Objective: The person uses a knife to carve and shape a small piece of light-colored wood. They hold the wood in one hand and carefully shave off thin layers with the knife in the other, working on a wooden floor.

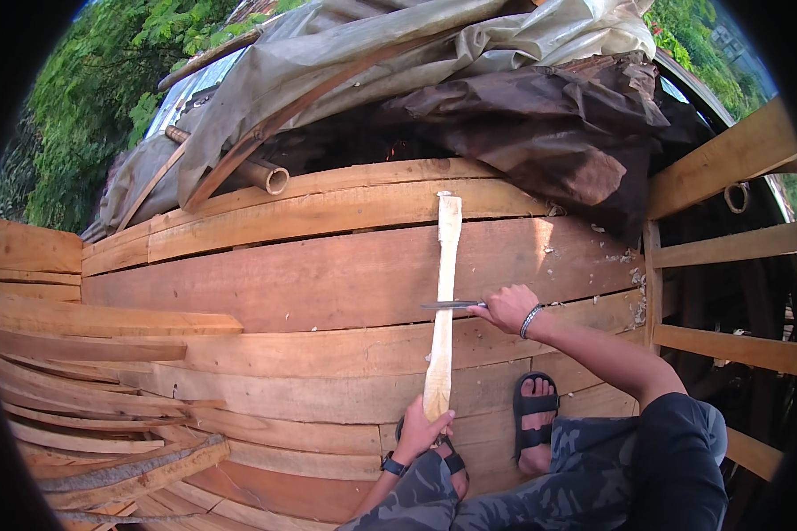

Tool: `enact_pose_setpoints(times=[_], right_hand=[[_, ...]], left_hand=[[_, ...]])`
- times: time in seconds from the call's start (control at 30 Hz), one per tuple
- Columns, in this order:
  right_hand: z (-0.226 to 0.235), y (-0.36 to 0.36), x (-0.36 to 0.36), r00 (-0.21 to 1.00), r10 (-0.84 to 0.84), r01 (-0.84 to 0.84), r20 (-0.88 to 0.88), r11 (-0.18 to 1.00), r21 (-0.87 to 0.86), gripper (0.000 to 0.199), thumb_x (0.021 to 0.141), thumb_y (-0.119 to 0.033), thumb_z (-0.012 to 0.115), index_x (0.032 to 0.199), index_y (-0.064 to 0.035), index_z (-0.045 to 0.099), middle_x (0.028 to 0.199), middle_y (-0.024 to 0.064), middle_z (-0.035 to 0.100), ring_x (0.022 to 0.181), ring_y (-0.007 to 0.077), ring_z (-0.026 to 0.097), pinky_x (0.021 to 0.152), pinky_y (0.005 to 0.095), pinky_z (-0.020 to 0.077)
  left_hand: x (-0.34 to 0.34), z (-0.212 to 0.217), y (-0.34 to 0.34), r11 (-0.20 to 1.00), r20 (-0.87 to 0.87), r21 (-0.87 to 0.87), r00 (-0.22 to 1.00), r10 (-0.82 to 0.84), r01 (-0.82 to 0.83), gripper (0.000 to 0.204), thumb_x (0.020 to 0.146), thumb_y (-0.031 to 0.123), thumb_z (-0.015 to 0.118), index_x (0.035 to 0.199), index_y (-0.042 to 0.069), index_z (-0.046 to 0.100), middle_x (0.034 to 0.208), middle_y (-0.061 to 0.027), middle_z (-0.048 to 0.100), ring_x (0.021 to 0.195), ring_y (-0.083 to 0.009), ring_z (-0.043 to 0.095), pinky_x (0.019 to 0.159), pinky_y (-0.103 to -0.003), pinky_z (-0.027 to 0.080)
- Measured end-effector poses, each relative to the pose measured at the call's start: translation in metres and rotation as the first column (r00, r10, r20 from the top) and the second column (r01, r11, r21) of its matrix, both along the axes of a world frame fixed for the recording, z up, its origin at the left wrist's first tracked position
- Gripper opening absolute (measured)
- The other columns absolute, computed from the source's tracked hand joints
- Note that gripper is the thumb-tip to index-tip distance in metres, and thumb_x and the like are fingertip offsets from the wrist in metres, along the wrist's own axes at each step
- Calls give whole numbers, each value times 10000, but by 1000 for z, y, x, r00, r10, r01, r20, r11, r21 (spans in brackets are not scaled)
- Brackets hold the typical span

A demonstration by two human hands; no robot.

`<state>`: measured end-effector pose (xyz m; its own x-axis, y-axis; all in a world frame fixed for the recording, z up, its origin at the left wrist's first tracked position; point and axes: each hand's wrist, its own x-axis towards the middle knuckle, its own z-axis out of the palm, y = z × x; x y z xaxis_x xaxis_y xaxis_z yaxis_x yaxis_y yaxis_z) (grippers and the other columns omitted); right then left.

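Observation:
A long pale wooden piece (445, 265), shaped like a tool handle with wider ends, stretches away from me over the plank floor. My left hand (423, 427) is closed around its near end, close to my foot. My right hand (507, 309) grips a knife (452, 304), whose handle is mostly hidden in the fingers. The knife's thin dark blade lies crosswise over the middle of the wood, its tip pointing left. Whether the edge bites into the wood cannot be made out.
Loose boards and slats (106, 398) are piled at the left. Wood shavings (633, 279) lie on the planks (345, 274) at the right. A wooden rail frame (726, 243) stands at the right edge. Grey tarpaulin (328, 71), dark sheeting (558, 124) and a bamboo pole (270, 177) lie beyond the far edge.

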<state>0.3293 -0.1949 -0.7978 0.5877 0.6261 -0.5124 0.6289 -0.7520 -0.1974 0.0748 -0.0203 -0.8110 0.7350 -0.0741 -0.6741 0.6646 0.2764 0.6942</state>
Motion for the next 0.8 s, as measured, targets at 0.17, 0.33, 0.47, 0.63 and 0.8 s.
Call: enact_pose_setpoints(times=[0.17,0.33,0.47,0.63,0.8], right_hand=[[3,4,-26,986,162,-161,-34,987,24,683,968,-629,388,716,-68,686,661,175,679,616,360,685,555,452,549],[-3,6,39,994,-101,104,47,993,-62,709,964,-651,370,735,-67,701,661,158,684,633,344,698,563,417,563],[-3,6,-23,980,184,-182,-73,983,25,711,978,-637,348,753,-69,712,685,174,691,654,361,697,589,466,556],[-9,7,30,992,-129,128,1,989,-71,668,983,-612,364,820,-74,724,724,191,698,674,361,698,619,476,557],[-5,6,-7,989,142,-142,-49,990,2,666,964,-636,389,809,-72,708,690,170,692,680,367,699,611,467,562]], left_hand=[[-3,-4,-1,998,11,-52,999,38,-37,302,873,36,706,1083,-46,505,804,-71,641,614,-143,661,534,-280,535],[0,5,-3,1000,-3,-3,1000,-7,7,305,872,25,700,1094,-47,503,801,-75,638,625,-148,668,536,-282,541],[-7,-5,2,1000,-12,20,1000,2,-1,319,870,37,705,1102,-50,503,804,-82,641,626,-154,673,540,-286,551],[-10,-1,-8,1000,17,8,1000,-2,1,338,863,46,714,1106,-54,500,805,-90,641,622,-158,675,542,-295,561],[-12,0,-3,999,-21,32,1000,-1,1,338,861,40,714,1104,-54,499,802,-93,644,616,-160,676,529,-294,556]])
